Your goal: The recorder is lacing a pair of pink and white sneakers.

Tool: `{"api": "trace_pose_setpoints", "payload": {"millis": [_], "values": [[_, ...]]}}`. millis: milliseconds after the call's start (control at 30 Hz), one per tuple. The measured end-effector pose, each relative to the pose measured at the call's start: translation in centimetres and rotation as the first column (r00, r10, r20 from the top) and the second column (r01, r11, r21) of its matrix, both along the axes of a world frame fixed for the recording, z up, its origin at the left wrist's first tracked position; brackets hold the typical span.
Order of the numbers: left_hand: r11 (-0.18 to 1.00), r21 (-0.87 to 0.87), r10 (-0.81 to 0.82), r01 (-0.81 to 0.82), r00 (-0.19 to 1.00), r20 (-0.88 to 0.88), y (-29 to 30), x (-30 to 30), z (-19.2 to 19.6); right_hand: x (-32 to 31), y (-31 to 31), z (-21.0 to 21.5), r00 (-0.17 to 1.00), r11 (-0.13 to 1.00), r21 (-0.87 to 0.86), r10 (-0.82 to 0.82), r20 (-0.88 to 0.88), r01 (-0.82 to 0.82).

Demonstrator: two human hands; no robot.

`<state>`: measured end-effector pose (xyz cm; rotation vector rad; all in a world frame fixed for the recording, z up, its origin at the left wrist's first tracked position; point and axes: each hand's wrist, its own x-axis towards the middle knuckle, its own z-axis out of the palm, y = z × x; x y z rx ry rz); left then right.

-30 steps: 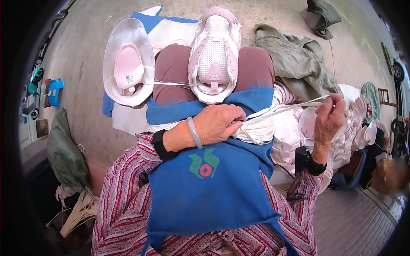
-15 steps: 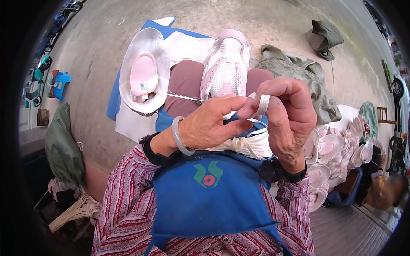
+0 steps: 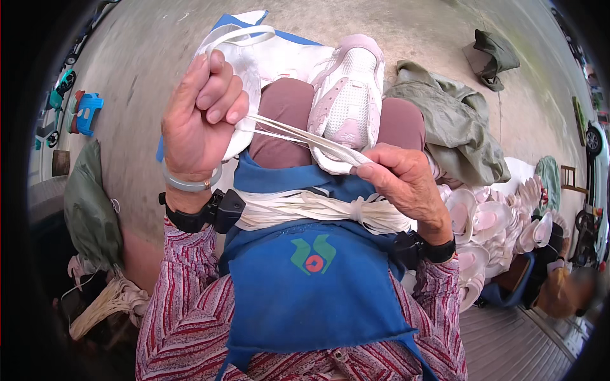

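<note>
My left hand [image 3: 202, 114] is raised at upper left and pinches one end of a white shoelace [image 3: 298, 134]. My right hand [image 3: 406, 184] grips the other end, so the lace stretches taut between them. A pink and white shoe [image 3: 349, 95] rests on my right knee just beyond the lace. A bundle of white laces [image 3: 318, 209] lies across my lap on the blue apron [image 3: 311, 286]. A second white shoe [image 3: 254, 57] is partly hidden behind my left hand.
A heap of pink and white shoes [image 3: 495, 228] lies at my right. Green-grey cloth [image 3: 451, 127] lies on the concrete floor beyond it. A green bag [image 3: 89, 209] and more white laces [image 3: 101, 305] are at my left, with blue toys [image 3: 86, 111] further off.
My left hand rose from my lap to the upper left, pulling the lace taut. My right hand dropped and now holds the lace's other end near the shoe.
</note>
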<state>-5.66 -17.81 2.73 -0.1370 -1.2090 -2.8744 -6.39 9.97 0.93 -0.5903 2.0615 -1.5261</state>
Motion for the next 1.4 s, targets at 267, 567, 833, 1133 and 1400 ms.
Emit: {"api": "trace_pose_setpoints", "payload": {"millis": [267, 567, 833, 1133, 1400], "values": [[0.944, -0.152, 0.309, -0.293, 0.947, 0.089, -6.7, 0.9, -3.0, -3.2, 9.5, 3.0, 0.947, 0.94, 0.13, -0.303, -0.105, 0.315], [-0.214, -0.866, 0.333, -0.451, 0.8, -0.499, -3.6, 1.5, -4.7, -3.8, 2.2, 0.8, 0.961, 0.975, 0.008, -0.217, -0.173, 0.222], [0.698, -0.707, -0.212, 0.115, 0.976, -0.051, 5.9, 0.1, -2.6, -2.7, -3.8, -0.7, 0.909, 0.992, -0.098, -0.116, -0.399, 0.083], [0.762, -0.493, -0.28, 0.42, 0.9, 0.334, 6.4, 0.5, -5.4, -3.4, -2.1, -3.6, 0.645, 0.916, -0.185, -0.385, -0.661, 0.357], [0.642, -0.648, -0.358, 0.41, 0.908, 0.22, 6.1, 1.8, -3.8, 0.8, -0.8, -1.4, 0.899, 0.968, -0.046, -0.213, 0.383, 0.249]]}}
